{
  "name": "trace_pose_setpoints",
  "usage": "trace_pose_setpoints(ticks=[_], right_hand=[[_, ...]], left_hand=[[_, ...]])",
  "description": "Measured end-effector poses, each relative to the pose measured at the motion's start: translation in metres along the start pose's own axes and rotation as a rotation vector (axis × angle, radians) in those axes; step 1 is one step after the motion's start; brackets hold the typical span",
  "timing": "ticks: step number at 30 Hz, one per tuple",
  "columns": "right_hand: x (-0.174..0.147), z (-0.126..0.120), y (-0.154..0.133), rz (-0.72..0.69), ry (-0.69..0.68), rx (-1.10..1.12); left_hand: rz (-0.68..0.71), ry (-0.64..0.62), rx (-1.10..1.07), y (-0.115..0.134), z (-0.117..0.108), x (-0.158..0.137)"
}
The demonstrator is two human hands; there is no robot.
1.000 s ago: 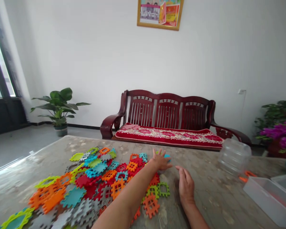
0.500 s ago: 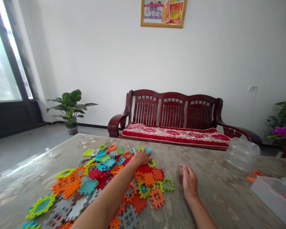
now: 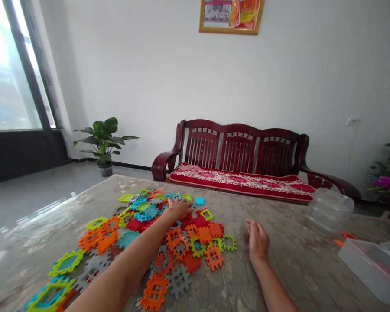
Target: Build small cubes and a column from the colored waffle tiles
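My left hand point(image 3: 179, 209) reaches over the far part of a heap of toothed plastic building tiles, its fingers spread on top of them. Around it lie red tiles point(image 3: 201, 221), a small blue tile point(image 3: 199, 201) just beyond the fingertips and teal tiles point(image 3: 149, 212) to its left. The forearm covers part of the heap. My right hand point(image 3: 259, 242) rests on its side on the table, right of the heap, with loosely extended fingers and nothing visible in it. Closest to it is a lime-green window tile point(image 3: 229, 242).
On the table point(image 3: 227, 286), at the right, stand a clear plastic container point(image 3: 329, 212) and an open translucent box point(image 3: 360, 268), with orange pieces point(image 3: 346, 237) between them. Beyond the table are a dark red wooden bench point(image 3: 237, 147) and a potted plant point(image 3: 104, 145).
My left hand has shifted left across the heap, uncovering the small blue tile and red tiles. Some tiles near the forearm have moved. The right hand stays nearly in place; the view has turned slightly.
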State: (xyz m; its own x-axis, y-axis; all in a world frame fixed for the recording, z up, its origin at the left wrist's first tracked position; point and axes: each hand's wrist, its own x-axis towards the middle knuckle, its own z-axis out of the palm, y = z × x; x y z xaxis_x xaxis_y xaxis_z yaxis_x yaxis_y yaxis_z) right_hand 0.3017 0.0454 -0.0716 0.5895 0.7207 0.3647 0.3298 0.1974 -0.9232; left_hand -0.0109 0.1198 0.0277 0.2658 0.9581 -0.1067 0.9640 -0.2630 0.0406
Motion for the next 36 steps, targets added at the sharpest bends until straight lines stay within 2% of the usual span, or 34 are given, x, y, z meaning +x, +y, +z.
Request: trace_pose_setpoints(ticks=[3, 5, 8, 9, 11, 13, 14, 16, 20, 24, 27, 30, 31, 33, 36], right_hand=[[0.0, 0.001, -0.002, -0.005, 0.003, -0.004], [0.0, 0.002, -0.005, -0.008, 0.005, -0.006], [-0.001, 0.003, -0.01, -0.001, -0.012, -0.014], [-0.002, 0.003, -0.012, 0.002, -0.022, -0.017], [-0.003, 0.001, -0.016, 0.002, -0.04, -0.023], [-0.004, 0.0, -0.018, 0.002, -0.045, -0.032], [-0.004, -0.001, -0.019, 0.003, -0.045, -0.037], [-0.005, -0.002, -0.018, 0.004, -0.042, -0.047], [-0.004, -0.002, -0.015, 0.006, -0.046, -0.065], [-0.003, -0.003, -0.019, -0.019, -0.057, -0.122], [-0.008, -0.002, -0.028, -0.194, -0.138, -0.154], [-0.021, 0.004, -0.04, -0.397, -0.369, -0.204], [-0.027, 0.008, -0.044, -0.448, -0.455, -0.244], [-0.039, 0.017, -0.052, -0.546, -0.605, -0.341], [-0.057, 0.031, -0.062, -0.648, -0.758, -0.466]], left_hand=[[-0.011, -0.027, 0.006, -0.005, -0.008, -0.003], [-0.013, -0.022, 0.017, 0.004, -0.013, -0.007], [0.081, 0.073, 0.021, 0.047, -0.01, -0.021], [0.167, 0.151, -0.003, 0.066, -0.006, -0.028], [0.324, 0.196, -0.055, 0.106, 0.009, -0.045], [0.438, 0.165, -0.082, 0.137, 0.026, -0.06], [0.452, 0.143, -0.095, 0.147, 0.034, -0.067], [0.455, 0.138, -0.106, 0.154, 0.047, -0.076], [0.434, 0.206, -0.098, 0.134, 0.054, -0.078], [0.425, 0.175, -0.057, 0.108, 0.044, -0.08], [0.419, 0.193, -0.081, 0.092, 0.032, -0.105], [0.369, 0.237, -0.122, 0.066, 0.021, -0.154], [0.311, 0.253, -0.123, 0.053, 0.019, -0.173], [0.108, 0.27, -0.097, 0.022, 0.018, -0.212], [-0.334, 0.281, -0.025, -0.028, 0.027, -0.262]])
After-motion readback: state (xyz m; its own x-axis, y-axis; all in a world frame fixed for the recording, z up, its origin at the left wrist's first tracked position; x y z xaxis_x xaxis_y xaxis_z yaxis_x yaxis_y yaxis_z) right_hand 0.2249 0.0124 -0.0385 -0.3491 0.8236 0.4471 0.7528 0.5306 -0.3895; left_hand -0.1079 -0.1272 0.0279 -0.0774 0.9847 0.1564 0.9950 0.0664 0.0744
